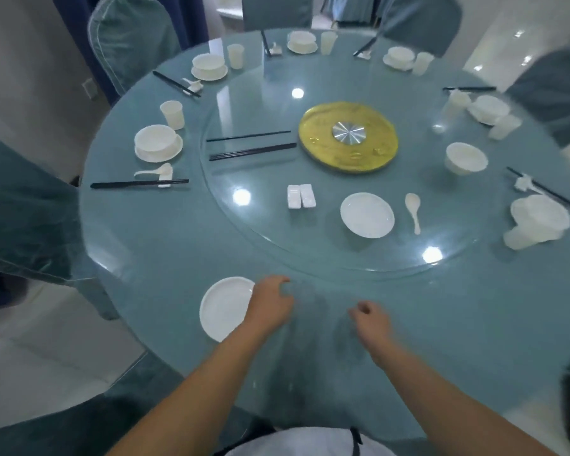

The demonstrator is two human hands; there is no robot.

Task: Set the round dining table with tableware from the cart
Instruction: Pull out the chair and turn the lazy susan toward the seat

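A white plate (pixel 225 307) lies near the front edge of the round blue table (pixel 441 324). My left hand (pixel 270 302) hovers at that plate's right rim, fingers loosely curled, holding nothing. My right hand (pixel 371 320) hangs over bare tabletop to the right, fingers also loosely curled and empty. On the glass turntable (pixel 260 232) lie another white plate (pixel 367 214), a white spoon (pixel 413 210), a white bowl (pixel 465 158), two white chopstick rests (pixel 301 196) and two pairs of black chopsticks (pixel 252 144).
Place settings of bowl on plate, cup, spoon and chopsticks ring the table, such as the one at the left (pixel 158 143). A gold disc (pixel 348 136) marks the turntable's centre. Blue-covered chairs (pixel 129 37) surround the table. No cart is in view.
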